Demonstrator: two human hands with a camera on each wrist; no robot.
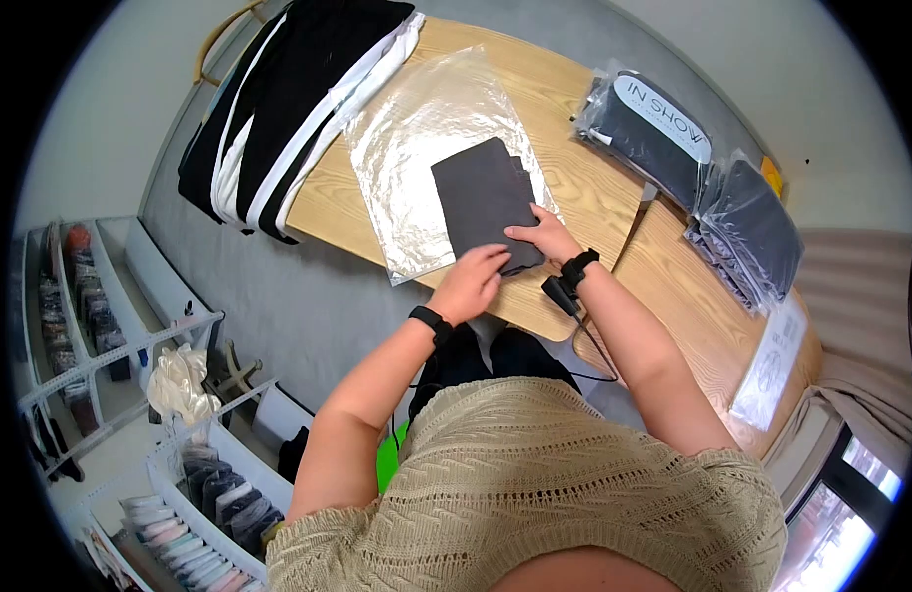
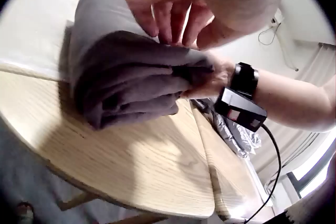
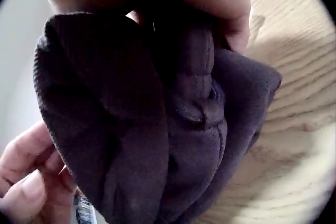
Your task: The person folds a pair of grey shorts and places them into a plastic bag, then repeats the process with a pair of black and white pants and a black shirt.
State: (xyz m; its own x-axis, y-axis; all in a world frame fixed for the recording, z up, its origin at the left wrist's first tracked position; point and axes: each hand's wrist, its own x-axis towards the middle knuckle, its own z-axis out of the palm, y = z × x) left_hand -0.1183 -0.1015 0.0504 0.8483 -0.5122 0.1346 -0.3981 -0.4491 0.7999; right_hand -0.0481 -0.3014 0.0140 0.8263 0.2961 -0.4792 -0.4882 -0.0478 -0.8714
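A dark grey folded garment (image 1: 481,192) lies partly over a shiny clear plastic bag (image 1: 402,128) on the wooden table. In the left wrist view its thick, layered folds (image 2: 131,87) face the near table edge. My right hand (image 1: 552,237) grips the garment's right side, thumb on top and the other fingers hidden behind the cloth. The left hand (image 1: 468,283) is at the near left corner, its loosely bent fingers right at the cloth. Seen from the right wrist, the left fingers (image 3: 31,176) are beside the bulging folds.
Black and white garments (image 1: 288,109) are piled on the table's far left. At the right lie packed dark garments (image 1: 653,128), another bagged stack (image 1: 747,232) and a flat plastic packet (image 1: 769,365). Shelving (image 1: 130,345) stands at the left. A cable (image 1: 599,345) hangs from the right wrist camera.
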